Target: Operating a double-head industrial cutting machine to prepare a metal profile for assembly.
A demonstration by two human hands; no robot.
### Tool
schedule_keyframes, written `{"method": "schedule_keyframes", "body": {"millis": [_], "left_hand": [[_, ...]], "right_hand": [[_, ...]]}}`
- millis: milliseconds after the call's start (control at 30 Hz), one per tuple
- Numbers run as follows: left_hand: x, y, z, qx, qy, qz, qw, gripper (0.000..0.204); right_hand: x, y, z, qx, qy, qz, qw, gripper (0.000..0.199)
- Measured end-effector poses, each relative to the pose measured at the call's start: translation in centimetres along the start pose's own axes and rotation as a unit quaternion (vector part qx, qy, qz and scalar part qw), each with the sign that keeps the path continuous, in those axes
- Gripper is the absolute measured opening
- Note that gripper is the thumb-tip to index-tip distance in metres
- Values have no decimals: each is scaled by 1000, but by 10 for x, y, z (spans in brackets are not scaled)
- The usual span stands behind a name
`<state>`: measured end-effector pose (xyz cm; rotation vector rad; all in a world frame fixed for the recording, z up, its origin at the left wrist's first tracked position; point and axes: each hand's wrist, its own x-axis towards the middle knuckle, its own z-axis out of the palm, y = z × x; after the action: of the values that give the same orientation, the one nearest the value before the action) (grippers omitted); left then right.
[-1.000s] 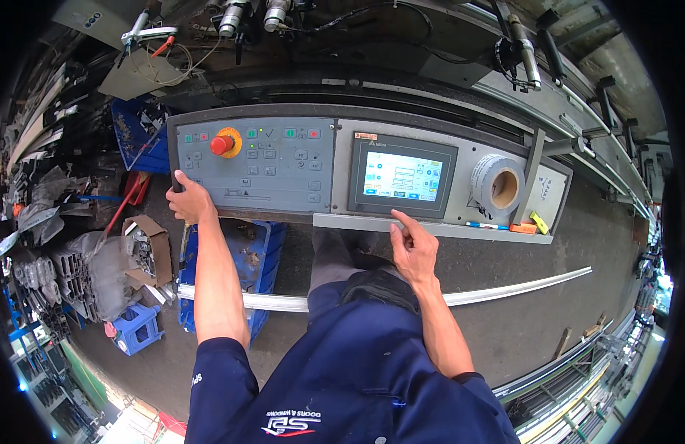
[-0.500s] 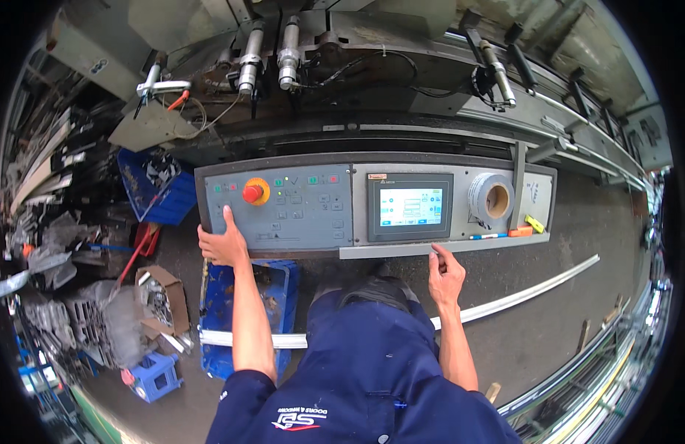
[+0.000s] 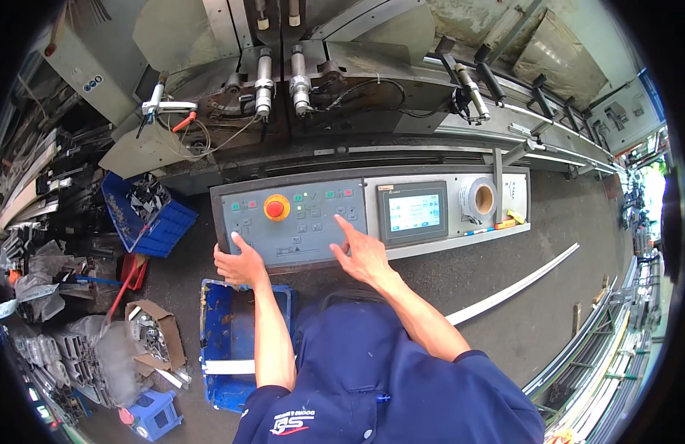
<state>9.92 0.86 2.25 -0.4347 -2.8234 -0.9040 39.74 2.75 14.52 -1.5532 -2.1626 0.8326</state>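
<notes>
A long grey control panel (image 3: 324,241) lies in front of me, with several small keys on its left half. My left hand (image 3: 241,265) grips the panel's lower left edge, thumb on the face and fingers wrapped round the side. Over the key area, my right hand (image 3: 364,257) has its index finger stretched toward the keys at the right; whether the tip presses one I cannot tell. The thumb stands apart, and nothing is held. A red mushroom-shaped stop button (image 3: 276,209) on a yellow ring sits between the hands, higher up. Right of them is a lit touchscreen (image 3: 414,212).
A tape roll (image 3: 472,198), a blue pen (image 3: 478,231) and an orange piece (image 3: 505,223) rest on the panel's right end. Machine cylinders (image 3: 300,80) stand behind. Blue crates (image 3: 168,231), a scrap-filled carton (image 3: 172,348) and a long white profile (image 3: 516,283) are around me.
My right hand has moved left, from below the touchscreen to the keys, its index finger now extended. My left hand keeps its hold on the panel edge. The view has shifted slightly.
</notes>
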Motion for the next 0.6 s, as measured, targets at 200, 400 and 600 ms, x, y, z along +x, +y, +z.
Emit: {"method": "schedule_keyframes", "body": {"millis": [200, 400, 600], "left_hand": [[3, -7, -4, -15, -21, -1, 1000, 68], [1, -14, -1, -7, -4, 17, 1000, 64], [-1, -10, 0, -8, -8, 16, 1000, 63]], "right_hand": [[-22, 40, 10, -70, 2, 124, 990, 88], [8, 30, 13, -74, 20, 117, 990, 86], [20, -4, 52, -115, -37, 51, 991, 84]]}}
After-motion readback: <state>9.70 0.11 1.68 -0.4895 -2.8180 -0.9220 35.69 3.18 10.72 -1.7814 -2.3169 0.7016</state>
